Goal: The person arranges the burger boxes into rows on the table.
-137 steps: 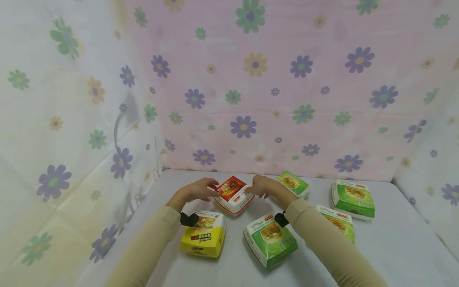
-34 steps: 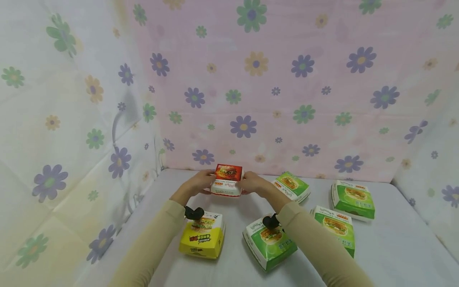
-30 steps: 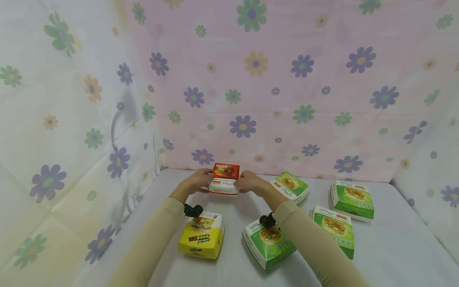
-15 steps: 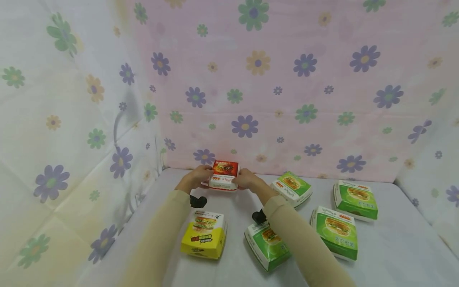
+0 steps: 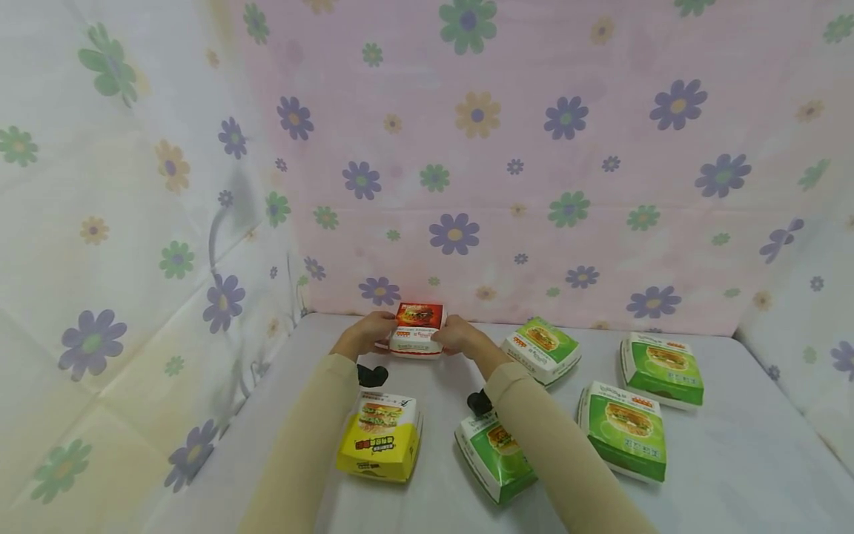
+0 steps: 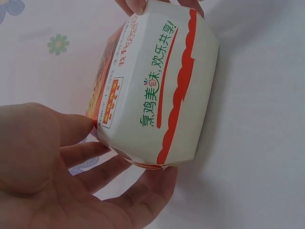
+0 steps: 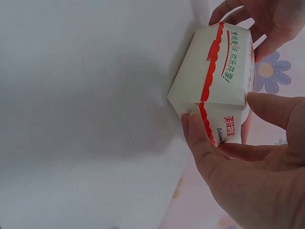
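Both hands hold a red and white burger box (image 5: 419,331) at the back of the table, one at each side. My left hand (image 5: 369,332) grips its left side; in the left wrist view the thumb touches the top edge and the fingers (image 6: 157,186) curl at the lower corner. My right hand (image 5: 465,339) grips the right side, with thumb (image 7: 269,107) on the top edge and fingers lower down, as the right wrist view shows. The box's white front (image 6: 167,81) carries a red scalloped band. Its lid is closed, and its base looks on or just above the table.
A yellow burger box (image 5: 379,437) stands under the left forearm. One green box (image 5: 497,456) is partly covered by the right sleeve. More green boxes stand to the right: one (image 5: 542,348) at the back, others (image 5: 623,430) (image 5: 663,369) farther right. Flowered cloth (image 5: 467,185) walls the table.
Earlier the red box sat turned diagonally, nearer, with hands beside it. It was then gripped, squared up and carried back and slightly left; in the last half second it has lowered slightly.
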Available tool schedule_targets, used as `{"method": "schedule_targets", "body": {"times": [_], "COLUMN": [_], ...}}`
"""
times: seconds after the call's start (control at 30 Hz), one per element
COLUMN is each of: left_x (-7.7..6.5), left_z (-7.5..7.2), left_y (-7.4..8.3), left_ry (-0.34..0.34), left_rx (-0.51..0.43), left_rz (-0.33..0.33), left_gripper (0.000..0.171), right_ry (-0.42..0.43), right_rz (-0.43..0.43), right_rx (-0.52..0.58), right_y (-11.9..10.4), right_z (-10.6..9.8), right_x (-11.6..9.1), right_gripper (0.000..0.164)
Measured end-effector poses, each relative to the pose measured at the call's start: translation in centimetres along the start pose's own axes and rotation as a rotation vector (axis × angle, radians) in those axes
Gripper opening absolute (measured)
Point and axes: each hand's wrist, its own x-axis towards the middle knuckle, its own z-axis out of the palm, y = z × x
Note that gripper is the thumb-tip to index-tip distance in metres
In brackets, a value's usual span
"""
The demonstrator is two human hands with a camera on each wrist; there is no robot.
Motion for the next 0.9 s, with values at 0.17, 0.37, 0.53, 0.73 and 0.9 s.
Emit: {"method": "schedule_targets", "body": {"times": [0.17, 0.37, 0.53, 0.73, 0.9], "left_x": [0.1, -0.4, -1.1, -2.5, -4.6], "left_z": [0.1, 0.1, -0.5, -1.4, -2.0], "left_y": [0.0, 0.8, 1.5, 1.4, 0.9], "left_ry": [-0.010, -0.001, 0.038, 0.005, -0.040], "left_rx": [0.001, 0.064, 0.108, 0.173, 0.229], "left_rz": [0.006, 0.020, 0.032, 0.067, 0.130], "left_gripper": [0.052, 0.055, 0.059, 0.062, 0.059], "right_ry": [0.009, 0.009, -0.013, -0.091, -0.138], "right_rz": [0.014, 0.021, -0.005, -0.038, -0.082], "right_rx": [-0.026, -0.071, -0.157, -0.239, -0.267], "right_y": [0.0, -0.2, -0.7, -1.6, -2.5], "right_z": [0.0, -0.2, -0.8, -1.9, -2.1], "right_x": [0.0, -0.5, -2.1, -4.7, -6.6], "right_gripper": [0.037, 0.047, 0.049, 0.068, 0.069]}}
